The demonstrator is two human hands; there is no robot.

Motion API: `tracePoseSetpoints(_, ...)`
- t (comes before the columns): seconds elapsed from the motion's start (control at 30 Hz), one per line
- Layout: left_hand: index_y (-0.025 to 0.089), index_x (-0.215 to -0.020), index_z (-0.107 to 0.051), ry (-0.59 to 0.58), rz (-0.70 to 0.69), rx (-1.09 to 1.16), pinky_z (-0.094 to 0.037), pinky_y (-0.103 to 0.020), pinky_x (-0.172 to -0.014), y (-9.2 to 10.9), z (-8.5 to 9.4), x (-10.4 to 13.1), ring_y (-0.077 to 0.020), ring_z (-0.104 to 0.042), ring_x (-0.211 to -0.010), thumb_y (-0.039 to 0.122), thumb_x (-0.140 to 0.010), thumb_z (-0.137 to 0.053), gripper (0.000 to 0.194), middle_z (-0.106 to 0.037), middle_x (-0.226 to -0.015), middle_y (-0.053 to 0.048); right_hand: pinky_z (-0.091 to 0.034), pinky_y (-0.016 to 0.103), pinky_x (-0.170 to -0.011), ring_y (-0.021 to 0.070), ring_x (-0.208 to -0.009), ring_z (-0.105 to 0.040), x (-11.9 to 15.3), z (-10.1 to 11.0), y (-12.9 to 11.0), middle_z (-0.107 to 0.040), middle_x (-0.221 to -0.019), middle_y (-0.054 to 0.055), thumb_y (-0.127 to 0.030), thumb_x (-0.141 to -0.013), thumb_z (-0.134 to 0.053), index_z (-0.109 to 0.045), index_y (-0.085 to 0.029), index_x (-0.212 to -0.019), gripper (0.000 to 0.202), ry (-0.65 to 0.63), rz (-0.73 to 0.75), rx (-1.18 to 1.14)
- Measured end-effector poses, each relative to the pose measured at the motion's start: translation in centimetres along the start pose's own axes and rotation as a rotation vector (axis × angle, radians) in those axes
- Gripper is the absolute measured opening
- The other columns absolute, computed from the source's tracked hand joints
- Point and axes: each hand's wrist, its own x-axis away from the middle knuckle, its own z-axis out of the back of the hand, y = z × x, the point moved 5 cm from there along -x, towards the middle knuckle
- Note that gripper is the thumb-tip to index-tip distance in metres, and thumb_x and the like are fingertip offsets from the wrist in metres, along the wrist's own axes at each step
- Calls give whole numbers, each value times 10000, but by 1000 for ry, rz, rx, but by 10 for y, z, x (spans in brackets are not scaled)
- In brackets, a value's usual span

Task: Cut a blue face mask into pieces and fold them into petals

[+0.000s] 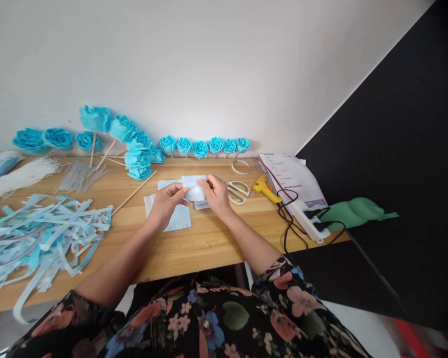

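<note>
Between my two hands is a small pale blue rectangle of fabric or paper (pixel 192 187), raised a little above the table. My left hand (pixel 167 200) pinches its left side with thumb and fingers. On the other side, my right hand (pixel 215 195) grips the right edge, thumb in front. Below them lie more pale blue sheets (pixel 179 219), overlapping on the wood and partly covered by my hands. A pair of scissors with white handles (pixel 239 192) rests just right of my right hand, its blades hidden.
Blue flowers (pixel 200 148) line the wall, with larger ones on sticks (pixel 96 119) at left. Cut strips (pixel 41 238) heap on the left. A tape ring (pixel 241 167), yellow glue gun (pixel 266 188), power strip (pixel 311 223) with cables and printed papers (pixel 291 174) lie right.
</note>
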Motion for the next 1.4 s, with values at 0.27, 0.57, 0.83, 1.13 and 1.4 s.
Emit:
tracePoseSetpoints(0.27,170,-652,-643,-35,-40,-27,-421,-237,-551,4,-1,2,-87,-531,-499,434,-689,-820,320,-584,-602,31,-308,260,-594,115,-591,-361,1,3,-3,-403,-603,-37,-470,-928,-498,-403,-215,-664,379,38,35,24)
tracePoseSetpoints(0.57,182,-923,-760,-99,-5,-73,-371,-239,-438,5,3,-2,-81,-462,-494,475,-703,-794,368,-676,-832,-28,-332,265,-604,125,-578,-404,4,-3,-5,-485,-599,-19,-480,-930,-507,-519,-212,-686,363,-33,75,75)
tracePoseSetpoints(0.83,155,-621,-732,-41,35,-111,-226,-224,-387,-2,8,-4,-56,-334,-386,474,-609,-847,340,-510,-469,15,-348,278,-635,141,-587,-457,8,-12,-4,-534,-619,7,-529,-958,-480,-564,-213,-703,415,-96,144,133)
tracePoseSetpoints(1.13,141,-678,-748,84,27,32,-371,-214,-398,6,14,-7,-88,-486,-481,456,-568,-882,359,-657,-646,-33,-383,249,-624,123,-581,-514,6,-14,3,-612,-637,-17,-509,-892,-608,-667,-213,-835,307,-137,27,-1)
tracePoseSetpoints(1.4,122,-775,-755,86,64,183,-570,-252,-606,3,11,-7,-144,-656,-657,410,-570,-899,381,-738,-757,-56,-381,234,-622,115,-583,-521,7,-14,1,-614,-609,-22,-425,-912,-604,-648,-196,-758,279,-105,58,35)
